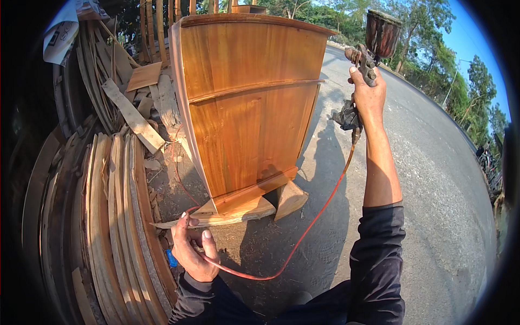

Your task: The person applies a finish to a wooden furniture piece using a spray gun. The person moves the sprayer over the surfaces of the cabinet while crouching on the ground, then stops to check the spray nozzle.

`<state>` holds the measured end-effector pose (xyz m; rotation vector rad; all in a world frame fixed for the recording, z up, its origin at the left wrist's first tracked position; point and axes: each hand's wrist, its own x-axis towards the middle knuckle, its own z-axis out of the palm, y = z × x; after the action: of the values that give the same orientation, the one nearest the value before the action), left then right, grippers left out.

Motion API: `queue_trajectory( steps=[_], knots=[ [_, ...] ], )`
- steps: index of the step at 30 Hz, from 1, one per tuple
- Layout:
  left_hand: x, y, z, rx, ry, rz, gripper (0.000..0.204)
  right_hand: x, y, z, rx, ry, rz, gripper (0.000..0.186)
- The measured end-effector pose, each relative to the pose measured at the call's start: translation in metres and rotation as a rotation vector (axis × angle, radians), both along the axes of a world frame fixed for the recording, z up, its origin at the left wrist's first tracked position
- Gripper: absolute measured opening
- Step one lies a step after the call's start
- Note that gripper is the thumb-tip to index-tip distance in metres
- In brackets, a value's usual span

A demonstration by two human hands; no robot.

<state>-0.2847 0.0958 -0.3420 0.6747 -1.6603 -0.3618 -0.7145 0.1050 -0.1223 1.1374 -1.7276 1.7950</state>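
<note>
My right hand [367,95] grips a spray gun [365,65] with a stained cup [382,33] on top, held up beside the upper right of a wooden cabinet [249,130]. The red hose [325,208] hangs from the gun's base in a loop down to my left hand [196,246], whose fingers curl around it low in front of the cabinet's lower left corner. The cabinet is orange-brown, with a horizontal moulding across its face, and stands on rough pale wood pieces [238,214]. My shadow falls on the ground and the cabinet's base.
Stacked long planks [114,216] lie close on my left, with loose boards [130,114] leaning behind them and a white printed sheet [60,30] at the top. A paved road [428,179] runs along the right, bordered by trees [433,65]. A small blue scrap [172,259] lies beside my left hand.
</note>
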Motion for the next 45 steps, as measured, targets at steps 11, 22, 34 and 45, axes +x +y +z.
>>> queue_trajectory(
  steps=[11,22,34,45],
  knots=[
    [0.003,-0.002,-0.001,-0.041,-0.013,0.015,0.054,0.001,-0.029,-0.004,-0.212,0.036,0.065,0.022],
    [0.010,0.003,0.002,-0.026,0.021,0.015,0.053,0.088,-0.039,0.000,-0.219,-0.169,0.478,0.028],
    [0.013,0.002,0.010,-0.104,0.020,0.022,0.055,0.175,-0.055,0.005,-0.108,-0.147,0.650,0.028],
    [0.020,0.002,0.009,-0.093,0.020,0.018,0.055,0.233,-0.061,0.015,-0.074,0.024,0.748,0.036]
  ],
)
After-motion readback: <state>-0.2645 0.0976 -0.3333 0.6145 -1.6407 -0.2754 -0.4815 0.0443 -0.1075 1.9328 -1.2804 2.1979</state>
